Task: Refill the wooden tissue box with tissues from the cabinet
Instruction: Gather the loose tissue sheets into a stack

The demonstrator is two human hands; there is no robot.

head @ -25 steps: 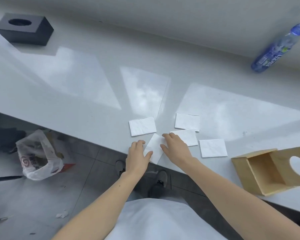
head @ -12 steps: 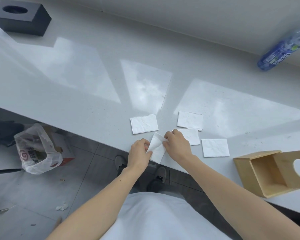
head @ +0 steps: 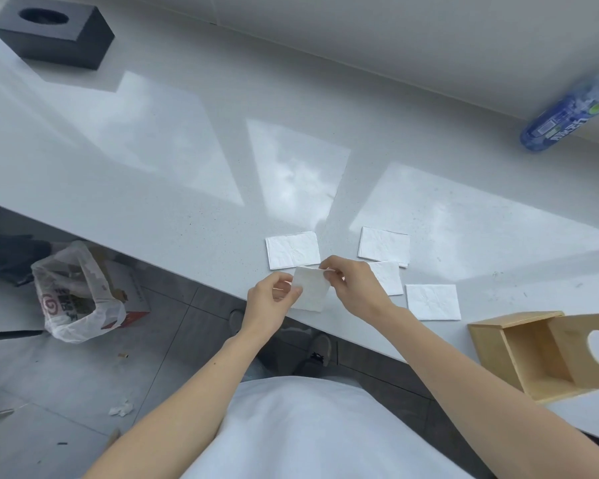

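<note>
A folded white tissue (head: 312, 288) is held just above the counter's front edge, pinched at its left edge by my left hand (head: 272, 302) and at its top right corner by my right hand (head: 351, 288). Several more folded tissues lie flat on the white counter (head: 173, 160): one behind the hands (head: 293, 250), one to the back right (head: 384, 246), one partly hidden by my right hand (head: 389, 277), one further right (head: 433, 302). The wooden tissue box (head: 533, 357) lies on its side at the right edge, open and empty, its lid with a round hole swung out.
A dark tissue box (head: 54, 36) stands at the counter's far left. A blue plastic bottle (head: 573, 112) lies at the far right by the wall. On the floor to the left sits a plastic bag (head: 75, 299); a crumpled scrap (head: 121, 407) lies nearby.
Both hands were pressing the tissue flat at the counter's edge; they have since pinched it and lifted it off the surface.
</note>
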